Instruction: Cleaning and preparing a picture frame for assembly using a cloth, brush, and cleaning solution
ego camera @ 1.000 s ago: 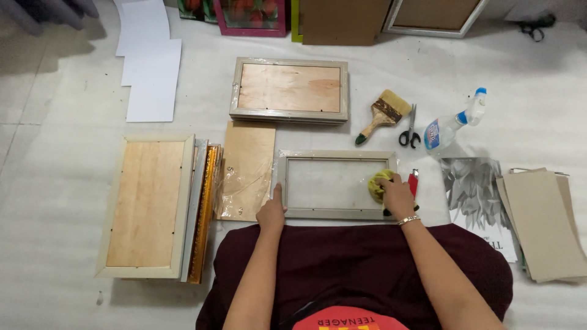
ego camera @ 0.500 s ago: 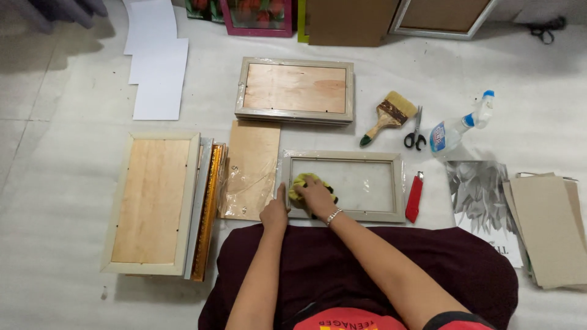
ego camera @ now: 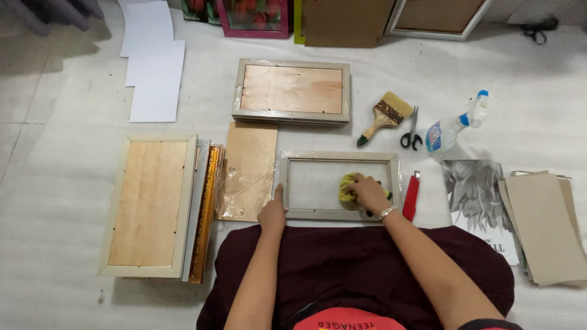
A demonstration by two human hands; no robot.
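A pale wooden picture frame lies face down on the floor in front of me, its glass showing. My left hand presses flat on the frame's near left corner. My right hand holds a yellow cloth against the glass, right of the pane's middle. A bracelet sits on my right wrist.
A plywood backing board in loose plastic lies left of the frame. A stack of frames is further left, another frame behind. A brush, scissors, spray bottle, red cutter, print and cardboard sheets sit to the right.
My right hand with the cloth swept from the frame's right end to its left end, then back toward the right of the middle. My left hand stayed on the corner.
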